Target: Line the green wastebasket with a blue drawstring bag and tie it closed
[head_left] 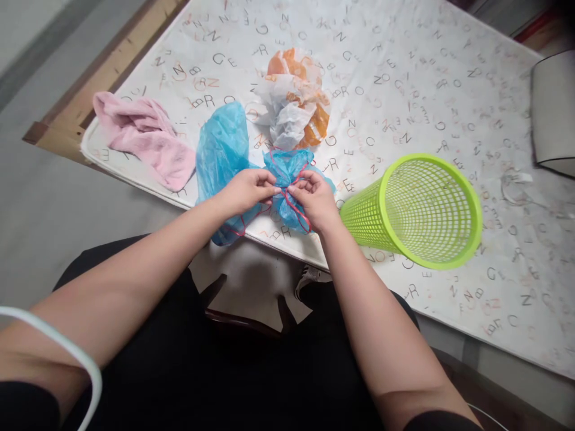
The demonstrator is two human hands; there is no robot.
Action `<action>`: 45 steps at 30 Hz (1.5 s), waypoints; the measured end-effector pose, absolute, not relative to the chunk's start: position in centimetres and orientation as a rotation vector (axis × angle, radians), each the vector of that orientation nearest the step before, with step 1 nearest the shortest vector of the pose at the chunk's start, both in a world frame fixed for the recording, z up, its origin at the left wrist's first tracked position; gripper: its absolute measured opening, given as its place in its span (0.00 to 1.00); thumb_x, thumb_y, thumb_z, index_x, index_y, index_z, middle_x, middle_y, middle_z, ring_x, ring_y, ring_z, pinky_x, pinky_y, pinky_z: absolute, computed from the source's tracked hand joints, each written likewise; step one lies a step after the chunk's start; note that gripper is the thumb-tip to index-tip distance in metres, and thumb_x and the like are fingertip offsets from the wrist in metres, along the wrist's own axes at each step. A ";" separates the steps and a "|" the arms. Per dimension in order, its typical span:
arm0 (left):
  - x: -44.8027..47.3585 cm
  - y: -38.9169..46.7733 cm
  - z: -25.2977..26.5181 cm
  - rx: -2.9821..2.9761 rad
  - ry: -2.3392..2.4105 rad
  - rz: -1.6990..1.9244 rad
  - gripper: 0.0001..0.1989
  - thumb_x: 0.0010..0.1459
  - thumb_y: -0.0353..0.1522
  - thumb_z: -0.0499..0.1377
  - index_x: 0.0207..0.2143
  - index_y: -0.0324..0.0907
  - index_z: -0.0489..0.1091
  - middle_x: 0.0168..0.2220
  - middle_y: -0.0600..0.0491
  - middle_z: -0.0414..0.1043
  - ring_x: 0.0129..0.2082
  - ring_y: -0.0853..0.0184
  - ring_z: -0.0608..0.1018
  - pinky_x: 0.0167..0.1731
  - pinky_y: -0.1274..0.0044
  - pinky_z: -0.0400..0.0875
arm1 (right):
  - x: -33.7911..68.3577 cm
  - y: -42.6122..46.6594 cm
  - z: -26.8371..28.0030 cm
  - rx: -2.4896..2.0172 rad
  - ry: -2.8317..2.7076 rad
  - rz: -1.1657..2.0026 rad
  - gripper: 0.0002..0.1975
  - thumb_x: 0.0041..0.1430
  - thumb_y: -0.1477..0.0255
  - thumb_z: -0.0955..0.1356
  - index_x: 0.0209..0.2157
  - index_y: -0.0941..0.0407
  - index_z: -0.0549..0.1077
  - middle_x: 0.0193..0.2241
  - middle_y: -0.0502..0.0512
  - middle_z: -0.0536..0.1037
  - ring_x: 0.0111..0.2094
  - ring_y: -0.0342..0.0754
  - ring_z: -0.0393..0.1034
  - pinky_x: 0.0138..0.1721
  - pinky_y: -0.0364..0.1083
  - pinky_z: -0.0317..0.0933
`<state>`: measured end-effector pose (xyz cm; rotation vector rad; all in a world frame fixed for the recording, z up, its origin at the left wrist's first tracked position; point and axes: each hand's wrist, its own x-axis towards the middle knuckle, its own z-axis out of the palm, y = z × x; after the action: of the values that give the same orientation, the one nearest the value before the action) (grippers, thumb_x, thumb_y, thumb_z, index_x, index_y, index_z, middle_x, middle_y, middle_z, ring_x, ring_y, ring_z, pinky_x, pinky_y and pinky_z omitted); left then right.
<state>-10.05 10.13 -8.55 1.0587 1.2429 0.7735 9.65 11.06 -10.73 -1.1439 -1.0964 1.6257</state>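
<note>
A blue plastic bag [223, 140] with a red drawstring [296, 211] lies at the near edge of the bed. Its gathered part is between my two hands. My left hand [251, 190] pinches the red drawstring from the left side. Close beside it, my right hand [314, 196] pinches the same drawstring, fingertips nearly meeting the left ones. Loops of the string hang over the crumpled blue film. Just beyond the hands rests a crumpled white and orange plastic bag [294, 105].
A green mesh wastebasket [381, 197] lies on its side to the right, its opening facing me. A pink cloth [144, 134] is at the left corner of the letter-printed mattress [395, 66]. A grey-white rounded object [554, 114] stands at the far right.
</note>
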 end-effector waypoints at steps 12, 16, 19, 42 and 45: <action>-10.8 10.9 -9.2 0.863 1.516 0.881 0.06 0.52 0.23 0.61 0.31 0.41 0.69 0.28 0.55 0.73 0.29 0.68 0.79 0.31 0.76 0.79 | 9.9 10.7 -10.9 -1.427 -1.408 1.250 0.10 0.62 0.70 0.68 0.46 0.50 0.69 0.37 0.50 0.71 0.28 0.42 0.65 0.33 0.45 0.64; -10.5 10.8 -8.7 0.713 1.362 0.898 0.12 0.53 0.29 0.66 0.39 0.43 0.68 0.29 0.58 0.70 0.28 0.68 0.78 0.33 0.71 0.81 | 9.6 10.6 -10.7 -1.434 -1.430 1.292 0.08 0.62 0.70 0.68 0.44 0.51 0.68 0.40 0.51 0.72 0.31 0.43 0.67 0.36 0.46 0.66; -10.0 10.4 -9.0 0.813 1.282 0.881 0.22 0.50 0.32 0.71 0.46 0.44 0.67 0.28 0.61 0.68 0.27 0.70 0.76 0.33 0.73 0.78 | 9.3 10.4 -10.5 -1.418 -1.432 1.333 0.07 0.64 0.65 0.67 0.41 0.51 0.66 0.41 0.52 0.71 0.35 0.45 0.69 0.37 0.46 0.67; -13.0 11.2 -11.8 1.563 1.784 0.759 0.18 0.46 0.23 0.58 0.41 0.45 0.71 0.43 0.48 0.76 0.47 0.54 0.75 0.55 0.63 0.68 | 10.3 11.5 -10.4 -1.467 -0.849 1.443 0.19 0.66 0.49 0.65 0.35 0.50 0.63 0.16 0.38 0.59 0.16 0.42 0.62 0.18 0.40 0.58; -13.0 11.8 -11.8 1.249 1.847 0.839 0.13 0.48 0.25 0.58 0.38 0.45 0.69 0.34 0.51 0.72 0.37 0.59 0.74 0.44 0.67 0.71 | 10.2 11.1 -10.3 -1.445 -1.066 1.511 0.18 0.66 0.50 0.66 0.33 0.50 0.65 0.14 0.38 0.55 0.12 0.40 0.52 0.15 0.41 0.50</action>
<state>-12.97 11.79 -11.76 1.2491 1.8471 0.8394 10.20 11.12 -10.26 -1.4445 -1.0665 1.5115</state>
